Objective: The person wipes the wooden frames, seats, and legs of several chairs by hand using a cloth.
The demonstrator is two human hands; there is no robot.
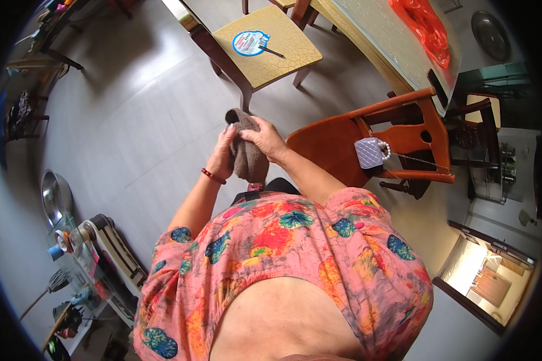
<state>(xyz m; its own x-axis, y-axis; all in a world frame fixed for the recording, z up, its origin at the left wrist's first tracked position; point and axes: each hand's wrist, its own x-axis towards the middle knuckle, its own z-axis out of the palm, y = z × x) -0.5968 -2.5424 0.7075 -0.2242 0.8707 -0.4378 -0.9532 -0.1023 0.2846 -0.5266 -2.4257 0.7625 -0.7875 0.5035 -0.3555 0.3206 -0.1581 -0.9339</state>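
A folded brown cloth (250, 158), fuzzy like a towel, is held in front of my body at the middle of the view. My left hand (221, 153), with a red bead bracelet (213, 176) at its wrist, grips the cloth's left side. On the other side my right hand (266, 139) has its fingers behind the cloth and its thumb on the front. A dark fold opens at the cloth's top end. Beyond it stands a chair with a yellow crackle-patterned seat (289, 49), on which a round hand fan (251, 43) lies.
To the right is an orange-brown wooden chair (329, 135) with a small quilted lilac handbag (369, 153) on it. A red plastic bag (427, 34) lies on a covered table (366, 27). At left are a metal basin (56, 196) and a glass shelf (79, 252). Grey floor tiles (135, 126) lie ahead.
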